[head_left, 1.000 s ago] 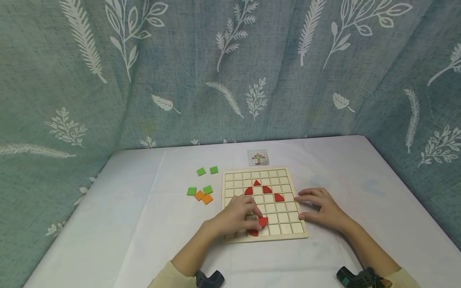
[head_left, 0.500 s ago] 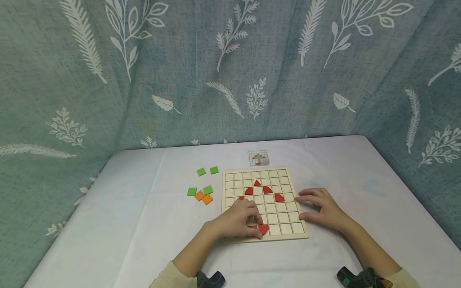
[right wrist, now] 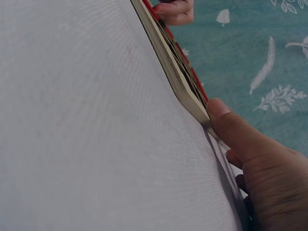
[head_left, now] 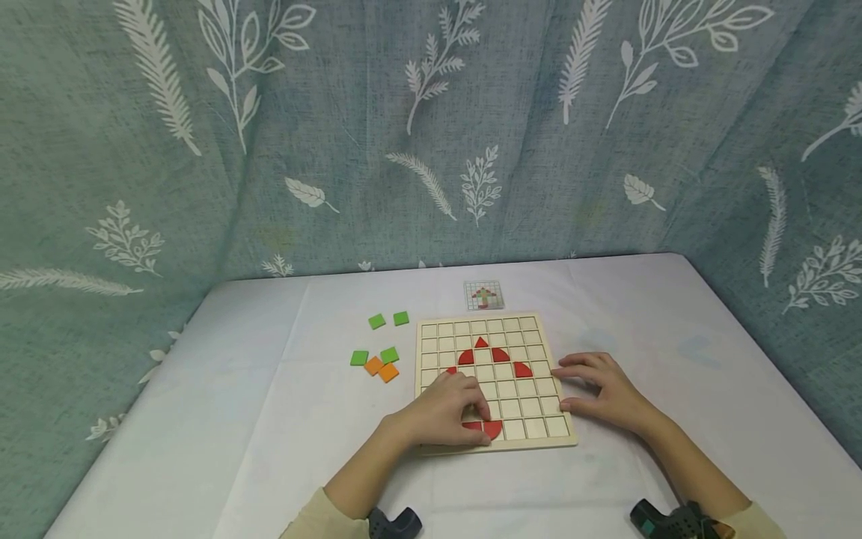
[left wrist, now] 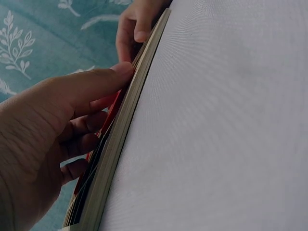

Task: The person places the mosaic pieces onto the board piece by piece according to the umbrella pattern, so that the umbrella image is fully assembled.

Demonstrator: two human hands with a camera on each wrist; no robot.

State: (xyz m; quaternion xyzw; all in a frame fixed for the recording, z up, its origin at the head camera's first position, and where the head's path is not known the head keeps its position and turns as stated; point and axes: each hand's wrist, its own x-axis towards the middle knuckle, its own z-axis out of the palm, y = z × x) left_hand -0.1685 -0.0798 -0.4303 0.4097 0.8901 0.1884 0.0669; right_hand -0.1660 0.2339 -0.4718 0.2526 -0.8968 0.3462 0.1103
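Note:
A pale wooden grid board (head_left: 532,445) lies on the white-covered table. My left hand (head_left: 438,412) reaches over its front left part, with thumb and index finger at opposite edges of a red quarter-circle tile (head_left: 494,430) in a front-row cell. Beside that tile, another red tile (head_left: 474,425) is partly hidden by the hand. At the board's right edge rests my right hand (head_left: 601,389), fingers loosely bent; in the right wrist view its thumb (right wrist: 219,108) touches the rim. Farther up sit a red triangle (head_left: 481,342) and several red quarter-circles (head_left: 500,355), one partly covered.
Left of the board lie several green square tiles (head_left: 389,355) and two orange ones (head_left: 388,373). A small pattern card (head_left: 483,295) lies behind the board. A leaf-patterned curtain (head_left: 431,135) hangs around the table's back and sides.
My left hand has brought the red quarter-circle tile slightly toward the front, down into the front-row cell. Over the last half second it has stayed there. The right hand has not moved.

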